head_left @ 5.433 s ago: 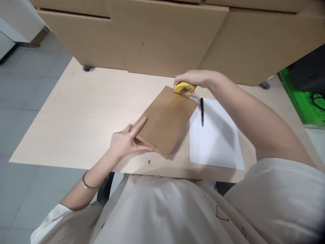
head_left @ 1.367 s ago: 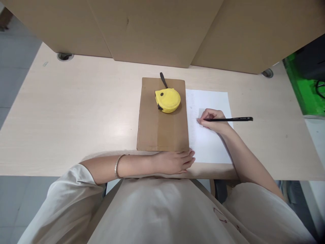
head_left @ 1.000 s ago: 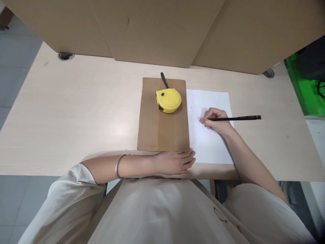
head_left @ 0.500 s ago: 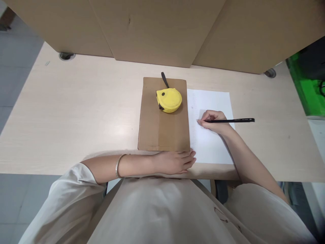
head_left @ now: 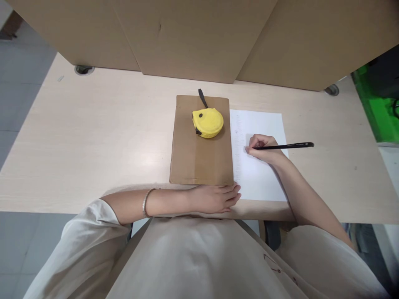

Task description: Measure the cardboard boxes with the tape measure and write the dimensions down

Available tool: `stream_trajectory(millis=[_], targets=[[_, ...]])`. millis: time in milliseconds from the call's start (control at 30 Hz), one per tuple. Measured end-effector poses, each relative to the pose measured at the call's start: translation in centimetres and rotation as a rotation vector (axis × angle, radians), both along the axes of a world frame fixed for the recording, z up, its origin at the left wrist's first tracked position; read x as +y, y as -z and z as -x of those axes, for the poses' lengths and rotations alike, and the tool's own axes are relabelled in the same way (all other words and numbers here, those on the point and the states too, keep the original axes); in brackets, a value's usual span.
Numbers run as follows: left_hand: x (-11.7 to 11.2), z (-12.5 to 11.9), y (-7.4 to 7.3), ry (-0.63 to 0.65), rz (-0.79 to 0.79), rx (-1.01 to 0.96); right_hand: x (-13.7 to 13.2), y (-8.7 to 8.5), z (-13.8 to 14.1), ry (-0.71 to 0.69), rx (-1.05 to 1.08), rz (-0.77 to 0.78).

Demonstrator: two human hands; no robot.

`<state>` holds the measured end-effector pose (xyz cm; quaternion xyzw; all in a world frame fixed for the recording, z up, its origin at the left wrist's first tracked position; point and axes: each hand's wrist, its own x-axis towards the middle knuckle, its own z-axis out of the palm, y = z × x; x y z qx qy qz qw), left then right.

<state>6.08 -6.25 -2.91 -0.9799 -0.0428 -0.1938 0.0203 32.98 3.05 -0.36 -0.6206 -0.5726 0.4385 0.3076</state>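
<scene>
My right hand (head_left: 264,148) rests on a white sheet of paper (head_left: 264,182), fingers closed around a black pen (head_left: 289,145) whose back end sticks out to the right. Small faint marks run down the paper's left part. Just left of the sheet lies a flat brown cardboard piece (head_left: 202,162), lined up against the paper or over its edge; I cannot tell which. A yellow tape measure (head_left: 209,123) with a black strap sits on the cardboard. My left hand (head_left: 216,198) lies flat along the cardboard's near edge, fingers stretched out, fingertips on the paper's lower left corner.
Tall cardboard panels (head_left: 187,41) stand along the back of the light wooden table (head_left: 109,124). Two round cable holes (head_left: 84,69) sit near the panels' ends. A green surface (head_left: 378,112) with dark equipment is at the far right.
My right hand has shifted slightly to the right on the paper, and the pen's back end has tipped up a little. My left hand, the cardboard and the tape measure stay in place.
</scene>
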Motion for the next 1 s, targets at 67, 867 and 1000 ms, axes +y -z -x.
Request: stream_trajectory(millis=[67,867,1000], targets=[[0.0,0.0,0.1,-0.001,-0.004,0.003,-0.1,-0.2,0.1,-0.001,0.029,0.006],[-0.1,0.0,0.2,-0.003,0.016,0.036,-0.3,-0.6,-0.6,-0.032,-0.056,0.058],[0.0,0.0,-0.1,-0.002,0.04,0.019,-0.3,-1.9,-1.6,-0.026,-0.477,0.13]])
